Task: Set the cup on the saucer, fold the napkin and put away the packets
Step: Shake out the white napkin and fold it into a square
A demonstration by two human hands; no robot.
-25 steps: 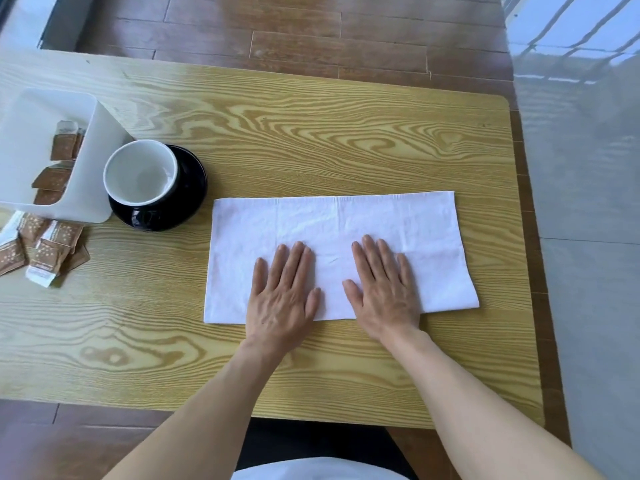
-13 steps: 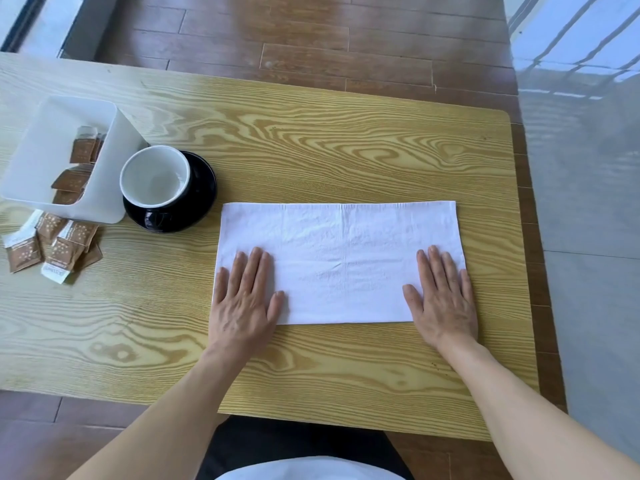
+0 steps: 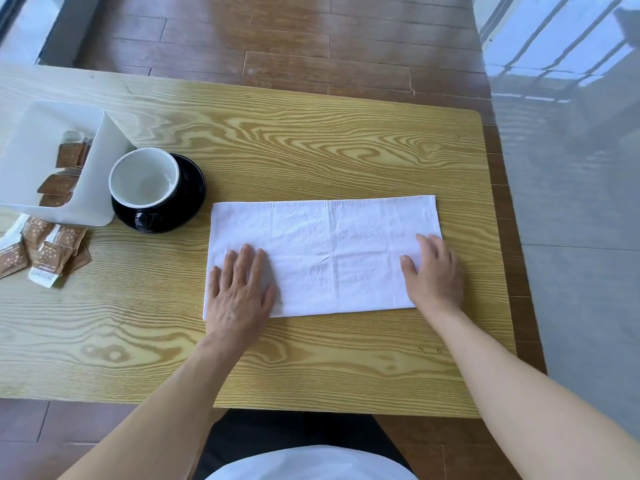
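Note:
A white napkin (image 3: 332,251) lies folded into a long rectangle on the wooden table (image 3: 311,147). My left hand (image 3: 239,292) rests flat on its near left corner, fingers spread. My right hand (image 3: 433,275) lies on its near right corner, fingers curled at the edge. Left of the napkin, a cup (image 3: 145,178), white inside and black outside, stands on a black saucer (image 3: 194,188). Several brown packets (image 3: 45,247) lie loose at the table's left edge.
A white plastic bin (image 3: 97,168) beside the cup holds more brown packets (image 3: 65,157). The table's near edge is close to my body. Brown floorboards lie beyond the table, and a glossy grey floor runs along the right.
Both hands slid outward from the napkin's middle to its near corners, smoothing it. The right hand's fingers now curl at the right edge.

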